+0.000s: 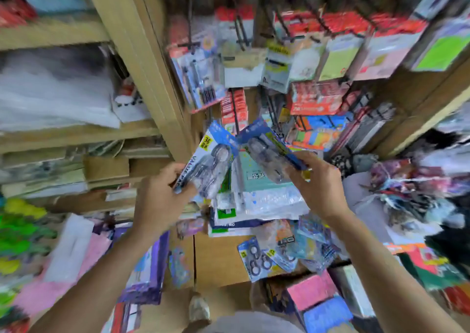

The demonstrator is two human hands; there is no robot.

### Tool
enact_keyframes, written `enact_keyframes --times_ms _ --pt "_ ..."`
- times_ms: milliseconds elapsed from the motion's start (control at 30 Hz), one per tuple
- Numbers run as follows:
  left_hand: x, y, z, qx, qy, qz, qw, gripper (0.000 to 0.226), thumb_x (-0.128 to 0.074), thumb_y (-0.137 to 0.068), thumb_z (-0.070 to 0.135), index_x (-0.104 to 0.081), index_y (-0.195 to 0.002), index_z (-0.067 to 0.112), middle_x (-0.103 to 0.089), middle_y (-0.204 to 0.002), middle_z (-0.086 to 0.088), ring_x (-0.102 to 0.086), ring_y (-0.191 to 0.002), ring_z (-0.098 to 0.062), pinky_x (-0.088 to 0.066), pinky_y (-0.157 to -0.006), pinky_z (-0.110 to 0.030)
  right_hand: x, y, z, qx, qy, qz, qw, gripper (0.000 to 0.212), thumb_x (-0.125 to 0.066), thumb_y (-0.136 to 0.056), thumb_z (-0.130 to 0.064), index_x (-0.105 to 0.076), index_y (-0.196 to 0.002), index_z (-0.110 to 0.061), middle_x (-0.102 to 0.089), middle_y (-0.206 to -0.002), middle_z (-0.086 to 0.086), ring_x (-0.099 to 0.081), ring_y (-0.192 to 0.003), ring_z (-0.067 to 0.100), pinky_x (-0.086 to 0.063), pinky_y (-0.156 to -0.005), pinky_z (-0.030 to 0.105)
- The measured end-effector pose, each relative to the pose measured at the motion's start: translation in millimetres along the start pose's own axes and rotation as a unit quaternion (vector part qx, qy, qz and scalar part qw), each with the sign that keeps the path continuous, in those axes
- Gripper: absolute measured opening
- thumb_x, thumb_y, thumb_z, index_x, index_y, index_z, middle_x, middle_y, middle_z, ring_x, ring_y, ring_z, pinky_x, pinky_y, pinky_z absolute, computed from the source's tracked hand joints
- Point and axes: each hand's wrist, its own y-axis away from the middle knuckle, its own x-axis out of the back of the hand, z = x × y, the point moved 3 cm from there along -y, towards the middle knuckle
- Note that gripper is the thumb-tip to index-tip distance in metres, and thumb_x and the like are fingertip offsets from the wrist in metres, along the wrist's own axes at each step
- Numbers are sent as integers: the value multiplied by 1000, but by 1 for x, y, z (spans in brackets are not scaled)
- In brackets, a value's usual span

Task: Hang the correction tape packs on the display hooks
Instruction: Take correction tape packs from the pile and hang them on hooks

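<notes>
L hand [162,195]: centre-left of frame, fingers curled round the low edge of L pack [216,162].
R hand [318,185]: centre-right, pinches the low end of R pack [269,152].
Axis: both packs' long axes run up toward frame centre, hang ends up, fanned in a V, tops near each other.
Key relation: hooks [236,113] sit just above the pack tops. R pack looks nearer, so prob goes first.
Spare packs [254,259]: lower centre, flat on a pile over a cardboard box [218,256].
Room: shelves [76,134] at left, hung stationery [330,60] upper right. Blur hides which hook is free.
</notes>
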Motion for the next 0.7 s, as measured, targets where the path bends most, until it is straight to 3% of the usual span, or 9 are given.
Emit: enact_keyframes --times_ms 33,100,167,267,400,533,633,700 --pt "11 -5 10 -13 19 9 1000 17 -72 -80 30 -63 -94 35 -71 -80 17 -66 -69 0 -50 -68 -26 11 -6 -10 18 -7 18 1000 25 -71 -90 -23 -69 -115 -19 -71 -89 1 -63 -73 18 -44 -62 31" --pt "31 -14 29 -37 60 36 997 26 -74 -83 18 -62 -86 40 -68 -81 31 -62 -68 12 -45 -64 -14 33 -19 -29 51 -9 60 997 26 -73 -89 -20 -70 -114 -16 -69 -88 -1 -60 -72 14 -37 -61 22" --pt "48 -21 47 -74 78 68 992 31 -77 -84 15 -63 -90 42 -66 -81 39 -63 -72 14 -49 -66 -20 53 -32 -48 68 -24 93 993 24 -73 -90 -20 -69 -113 -16 -68 -87 -4 -60 -73 14 -40 -62 21" --pt "71 -32 77 -116 114 112 980 40 -78 -85 14 -62 -103 46 -67 -85 39 -67 -78 8 -56 -70 -29 78 -48 -75 102 -59 139 983 23 -72 -91 -18 -67 -112 -13 -65 -89 -9 -56 -77 5 -38 -69 6" --pt "100 -52 115 -177 164 171 955 28 -74 -80 29 -66 -105 38 -73 -91 25 -72 -78 -6 -60 -70 -37 108 -67 -112 141 -75 203 966 22 -72 -90 -17 -66 -111 -12 -65 -88 -5 -55 -76 0 -36 -73 4" --pt "132 -72 151 -218 171 219 936 31 -71 -76 31 -66 -105 40 -72 -88 25 -70 -73 -11 -59 -70 -39 140 -84 -150 182 -77 257 946 20 -71 -91 -17 -67 -110 -11 -61 -87 -16 -53 -79 -15 -37 -72 3" --pt "155 -84 175 -264 173 239 918 29 -69 -76 35 -63 -103 44 -71 -86 28 -68 -73 -7 -56 -67 -31 162 -96 -175 213 -84 281 932 20 -71 -91 -19 -66 -110 -15 -62 -86 -10 -55 -78 -12 -38 -70 5" --pt "172 -92 189 -302 164 246 906 31 -71 -78 29 -62 -102 47 -68 -85 37 -68 -75 1 -55 -68 -23 175 -105 -190 229 -98 290 924 21 -71 -91 -21 -66 -111 -17 -63 -88 -16 -56 -79 -11 -40 -72 6"
